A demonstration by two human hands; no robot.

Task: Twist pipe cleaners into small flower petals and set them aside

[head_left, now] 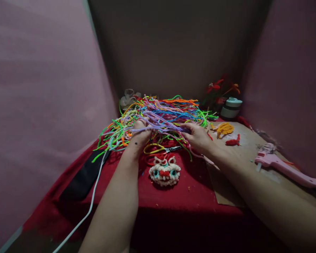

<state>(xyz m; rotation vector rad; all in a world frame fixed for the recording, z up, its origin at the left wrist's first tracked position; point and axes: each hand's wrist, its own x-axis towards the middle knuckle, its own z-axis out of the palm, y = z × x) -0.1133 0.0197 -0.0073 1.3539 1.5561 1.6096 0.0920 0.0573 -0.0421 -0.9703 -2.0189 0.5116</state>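
A big heap of colourful fuzzy stems [171, 114] lies across the back of the red-covered table. My left hand [142, 131] is at the heap's front left, its fingers closed round purple stems and partly hidden by them. On the heap's right side my right hand [196, 135] pinches the other end of the purple stems between thumb and fingers. Scissors with a yellow handle [154, 149] lie between my hands. Nearer to me sits a fuzzy white lion-like face [164, 172] with red and teal parts.
A black phone [81, 179] and a white cable [94, 193] are at left. At right, a brown board [223, 189] bears a pink glue gun [287, 168], yellow stems [224, 129] and red pieces [233, 141]. Behind stand a teal-lidded jar [231, 108] and red flowers [214, 86].
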